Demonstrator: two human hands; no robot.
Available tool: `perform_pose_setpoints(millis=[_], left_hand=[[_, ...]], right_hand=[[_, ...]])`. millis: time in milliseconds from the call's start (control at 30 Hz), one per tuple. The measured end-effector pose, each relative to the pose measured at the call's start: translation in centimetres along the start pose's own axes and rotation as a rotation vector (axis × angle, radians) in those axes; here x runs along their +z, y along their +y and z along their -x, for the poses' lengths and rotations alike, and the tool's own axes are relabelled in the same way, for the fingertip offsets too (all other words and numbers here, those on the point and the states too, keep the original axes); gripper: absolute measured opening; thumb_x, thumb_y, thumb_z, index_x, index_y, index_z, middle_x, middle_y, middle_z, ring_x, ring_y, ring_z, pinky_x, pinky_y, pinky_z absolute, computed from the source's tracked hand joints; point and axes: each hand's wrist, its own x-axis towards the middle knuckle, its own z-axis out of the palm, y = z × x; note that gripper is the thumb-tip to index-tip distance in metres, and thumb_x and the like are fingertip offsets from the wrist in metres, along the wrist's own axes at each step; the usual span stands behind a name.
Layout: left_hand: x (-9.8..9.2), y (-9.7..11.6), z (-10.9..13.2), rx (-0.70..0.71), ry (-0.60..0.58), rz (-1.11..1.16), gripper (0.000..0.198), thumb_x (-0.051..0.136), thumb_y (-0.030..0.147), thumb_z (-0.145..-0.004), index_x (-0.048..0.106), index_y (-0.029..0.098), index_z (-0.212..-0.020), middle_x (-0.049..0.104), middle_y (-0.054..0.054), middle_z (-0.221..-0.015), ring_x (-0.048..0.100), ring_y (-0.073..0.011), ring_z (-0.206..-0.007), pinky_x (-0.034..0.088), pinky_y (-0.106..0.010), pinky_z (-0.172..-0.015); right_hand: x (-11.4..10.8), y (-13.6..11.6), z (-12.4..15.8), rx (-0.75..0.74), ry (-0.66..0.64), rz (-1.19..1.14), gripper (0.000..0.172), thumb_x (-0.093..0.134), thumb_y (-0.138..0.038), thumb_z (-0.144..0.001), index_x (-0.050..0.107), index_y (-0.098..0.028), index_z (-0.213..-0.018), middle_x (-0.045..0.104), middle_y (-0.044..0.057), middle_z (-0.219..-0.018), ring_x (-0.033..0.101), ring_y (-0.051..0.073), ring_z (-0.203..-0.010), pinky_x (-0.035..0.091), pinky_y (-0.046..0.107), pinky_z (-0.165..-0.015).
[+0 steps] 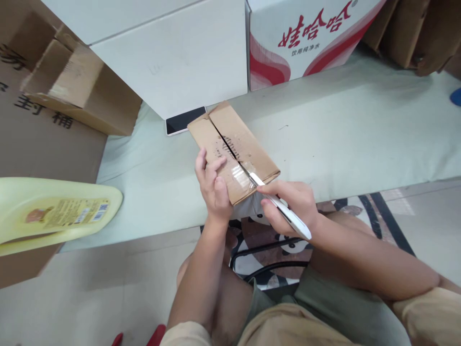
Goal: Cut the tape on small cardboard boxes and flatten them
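Observation:
A small brown cardboard box [252, 149] lies tilted near the front edge of the cloth-covered table, its top seam parted over much of its length. Clear tape [238, 177] still covers the seam at the near end. My left hand [214, 185] grips the box along its left side, thumb and fingers on the cardboard. Wrapped around a white utility knife [288, 211], my right hand [293, 202] has the blade at the seam beside the tape. Part of the knife's handle is hidden by my fingers.
Behind the box lies a phone [185, 121], against a large white box [180, 57]. A red-and-white carton [306, 43] stands beside it. At left are a yellow bottle [61, 211] and cardboard boxes [90, 91]. A blue object [455, 96] sits at the right edge.

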Motion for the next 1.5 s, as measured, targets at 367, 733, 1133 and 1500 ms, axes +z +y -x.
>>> perform_pose_setpoints(millis=[367,733,1133,1500], left_hand=[[0.2,-0.1,0.1,-0.011,0.010,-0.022,0.056,0.029,0.056,-0.105,0.069,0.021,-0.122,0.046,-0.014,-0.159,0.043,-0.0318,-0.153,0.034,-0.053,-0.128],[-0.1,0.2,0.3,-0.018,-0.019,-0.042,0.057,0.029,0.057,-0.105,0.069,0.021,-0.122,0.047,-0.014,-0.158,0.042,-0.0324,-0.153,0.034,-0.054,-0.127],[0.1,0.5,0.5,0.025,-0.001,-0.007,0.050,0.032,0.049,-0.105,0.070,0.022,-0.123,0.048,-0.012,-0.159,0.046,-0.0311,-0.151,0.037,-0.052,-0.126],[0.4,0.9,0.4,0.011,0.047,0.020,0.050,0.033,0.046,-0.105,0.073,0.020,-0.119,0.051,-0.012,-0.157,0.050,-0.0303,-0.147,0.040,-0.049,-0.123]], right_hand=[[-1.5,-0.5,-0.3,0.130,-0.014,-0.057,0.014,0.055,-0.012,-0.086,0.066,-0.020,-0.089,0.058,-0.007,-0.050,0.047,0.006,-0.037,0.038,0.017,-0.041],[-2.2,-0.4,-0.5,0.065,0.020,-0.069,0.016,0.052,-0.011,-0.084,0.063,-0.023,-0.084,0.061,-0.005,-0.053,0.049,0.009,-0.037,0.036,0.023,-0.036],[-3.5,-1.0,0.0,0.113,-0.058,-0.127,0.024,0.053,-0.005,-0.082,0.062,-0.026,-0.090,0.056,-0.002,-0.054,0.047,0.013,-0.041,0.040,0.031,-0.042],[-4.8,-2.0,0.7,0.165,-0.089,-0.168,0.022,0.054,-0.007,-0.083,0.063,-0.025,-0.089,0.052,-0.003,-0.053,0.044,0.014,-0.043,0.038,0.032,-0.047]])
